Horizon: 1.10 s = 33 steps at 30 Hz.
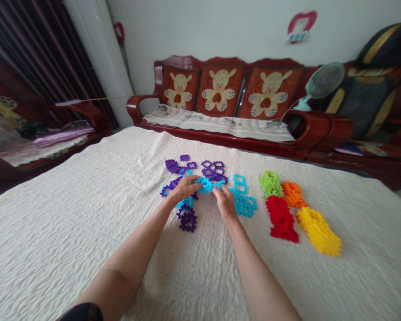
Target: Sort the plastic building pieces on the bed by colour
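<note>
Between my two hands are light blue interlocking plastic tiles point(206, 185) with toothed edges, raised a little over the cloth. My left hand point(186, 187) grips their left side, and my right hand point(224, 200) pinches their right side. Purple tiles point(188, 220) mixed with some blue ones lie around my left hand, partly covered by it. More purple tiles point(214, 169) rest just beyond the held ones. Beside my right hand is a cluster of loose blue tiles point(245, 204). How the held tiles join cannot be made out.
To the right sit piles of green tiles point(271, 184), orange tiles point(293, 194), red tiles point(282, 219) and yellow tiles point(320, 231). A quilted white cloth point(87, 214) covers the table. Behind stand a wooden sofa point(143, 104) with bear cushions and a small fan point(325, 81).
</note>
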{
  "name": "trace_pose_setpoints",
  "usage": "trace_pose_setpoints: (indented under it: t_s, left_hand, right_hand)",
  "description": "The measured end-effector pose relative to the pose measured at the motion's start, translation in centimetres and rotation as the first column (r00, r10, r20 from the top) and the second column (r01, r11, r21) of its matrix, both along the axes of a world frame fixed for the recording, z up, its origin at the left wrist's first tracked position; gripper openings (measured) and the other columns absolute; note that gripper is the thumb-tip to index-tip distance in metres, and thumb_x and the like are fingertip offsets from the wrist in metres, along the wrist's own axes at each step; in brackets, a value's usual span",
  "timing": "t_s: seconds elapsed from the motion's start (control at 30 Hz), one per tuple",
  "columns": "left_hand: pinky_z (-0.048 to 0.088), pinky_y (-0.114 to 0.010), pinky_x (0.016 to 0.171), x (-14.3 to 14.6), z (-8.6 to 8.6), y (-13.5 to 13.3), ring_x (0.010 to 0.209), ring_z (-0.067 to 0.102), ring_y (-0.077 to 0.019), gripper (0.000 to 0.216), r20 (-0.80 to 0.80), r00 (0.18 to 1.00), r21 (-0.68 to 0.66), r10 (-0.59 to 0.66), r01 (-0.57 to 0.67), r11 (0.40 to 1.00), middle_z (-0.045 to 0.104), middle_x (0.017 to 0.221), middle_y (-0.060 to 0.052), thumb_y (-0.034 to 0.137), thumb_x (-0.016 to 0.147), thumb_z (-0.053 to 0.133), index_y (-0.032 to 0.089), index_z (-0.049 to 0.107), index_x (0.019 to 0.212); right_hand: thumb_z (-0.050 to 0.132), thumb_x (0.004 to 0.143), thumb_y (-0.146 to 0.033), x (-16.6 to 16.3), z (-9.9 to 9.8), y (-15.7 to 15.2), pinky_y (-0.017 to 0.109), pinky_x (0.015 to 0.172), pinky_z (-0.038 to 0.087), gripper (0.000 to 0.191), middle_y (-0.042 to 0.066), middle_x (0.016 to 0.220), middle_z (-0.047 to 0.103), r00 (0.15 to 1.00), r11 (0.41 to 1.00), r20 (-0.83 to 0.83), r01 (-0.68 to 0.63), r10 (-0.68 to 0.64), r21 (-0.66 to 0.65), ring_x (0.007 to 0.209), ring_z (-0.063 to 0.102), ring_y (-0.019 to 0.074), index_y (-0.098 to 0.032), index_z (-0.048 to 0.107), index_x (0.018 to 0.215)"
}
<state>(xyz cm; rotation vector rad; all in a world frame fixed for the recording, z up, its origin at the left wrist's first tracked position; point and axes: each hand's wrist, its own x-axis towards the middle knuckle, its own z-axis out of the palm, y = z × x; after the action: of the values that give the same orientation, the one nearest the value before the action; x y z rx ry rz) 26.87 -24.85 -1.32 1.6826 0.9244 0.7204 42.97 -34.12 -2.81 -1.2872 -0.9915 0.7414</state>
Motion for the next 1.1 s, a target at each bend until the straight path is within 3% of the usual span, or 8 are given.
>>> trace_pose_setpoints:
  t_s: [0.13, 0.3, 0.53, 0.73, 0.83, 0.97, 1.1]
  left_hand:
    - [0.038, -0.021, 0.055, 0.1, 0.1, -0.2, 0.056, 0.046, -0.0078, 0.040, 0.094, 0.994, -0.063, -0.047, 0.054, 0.997, 0.062, 0.070, 0.002, 0.041, 0.072, 0.070, 0.014, 0.071, 0.102]
    - [0.044, -0.022, 0.061, -0.1, 0.7, -0.6, 0.063, 0.053, -0.0096, 0.043, 0.122, 0.985, -0.102, -0.120, 0.133, 0.986, 0.066, 0.076, -0.001, 0.043, 0.073, 0.072, 0.015, 0.072, 0.105]
    - [0.048, -0.024, 0.067, 0.2, 0.8, -1.0, 0.068, 0.056, -0.0108, 0.034, 0.115, 0.971, -0.052, -0.208, 0.215, 0.975, 0.065, 0.077, -0.001, 0.036, 0.075, 0.066, 0.016, 0.074, 0.102]
    - [0.049, -0.025, 0.068, 0.6, 0.0, -0.8, 0.074, 0.062, -0.0141, 0.047, 0.089, 0.976, -0.058, -0.197, 0.203, 0.978, 0.071, 0.082, -0.003, 0.035, 0.074, 0.069, 0.016, 0.071, 0.117]
    - [0.050, -0.025, 0.069, 0.6, 0.1, -0.8, 0.081, 0.066, -0.0159, 0.053, 0.137, 0.982, -0.084, -0.126, 0.138, 0.987, 0.074, 0.100, -0.008, 0.034, 0.072, 0.070, 0.015, 0.069, 0.122]
    - [0.049, -0.026, 0.067, 0.3, 0.4, -0.6, 0.079, 0.068, -0.0166, 0.049, 0.205, 0.978, -0.101, -0.032, 0.053, 0.993, 0.075, 0.101, -0.011, 0.033, 0.072, 0.072, 0.013, 0.071, 0.117]
    - [0.050, -0.027, 0.069, 0.4, 0.1, -0.3, 0.078, 0.069, -0.0170, 0.046, 0.207, 0.978, -0.103, 0.013, 0.008, 0.995, 0.075, 0.094, -0.009, 0.038, 0.072, 0.074, 0.014, 0.073, 0.111]
  right_hand:
    - [0.060, 0.076, -0.049, -0.2, 0.2, -0.3, 0.027, 0.057, 0.039, 0.028, -0.005, 0.056, 0.053, 0.992, 0.997, 0.123, 0.045, -0.037, -0.064, 0.056, 0.046, 0.0135, -0.023, 0.055, 0.066]
    - [0.065, 0.068, -0.051, -0.5, 0.0, 0.0, 0.028, 0.056, 0.042, 0.032, -0.005, 0.056, 0.059, 0.998, 0.994, 0.022, 0.058, -0.056, -0.093, 0.054, 0.052, 0.0154, -0.023, 0.063, 0.082]
    - [0.071, 0.064, -0.051, -1.1, 0.0, 0.3, 0.029, 0.056, 0.049, 0.040, -0.004, 0.063, 0.063, 0.988, 0.994, -0.141, 0.055, -0.068, -0.098, 0.057, 0.058, 0.0164, -0.024, 0.059, 0.091]
    - [0.070, 0.065, -0.051, -0.4, 0.6, 0.3, 0.028, 0.058, 0.050, 0.046, -0.004, 0.073, 0.065, 0.981, 0.992, -0.167, 0.083, -0.097, -0.091, 0.063, 0.060, 0.0158, -0.024, 0.055, 0.100]
    - [0.067, 0.062, -0.047, 1.7, 0.7, 0.4, 0.026, 0.054, 0.045, 0.044, -0.007, 0.064, 0.060, 0.976, 0.978, -0.116, 0.170, -0.184, -0.119, 0.055, 0.055, 0.0144, -0.023, 0.057, 0.098]
    - [0.063, 0.061, -0.044, 6.1, 0.4, 0.2, 0.027, 0.053, 0.045, 0.043, -0.007, 0.061, 0.061, 0.951, 0.941, -0.001, 0.305, -0.308, -0.145, 0.053, 0.053, 0.0153, -0.023, 0.060, 0.098]
    - [0.062, 0.064, -0.040, 9.7, -0.5, -0.5, 0.032, 0.067, 0.050, 0.033, -0.001, 0.068, 0.065, 0.870, 0.885, 0.310, 0.443, -0.384, -0.146, 0.065, 0.060, 0.0203, -0.023, 0.063, 0.093]
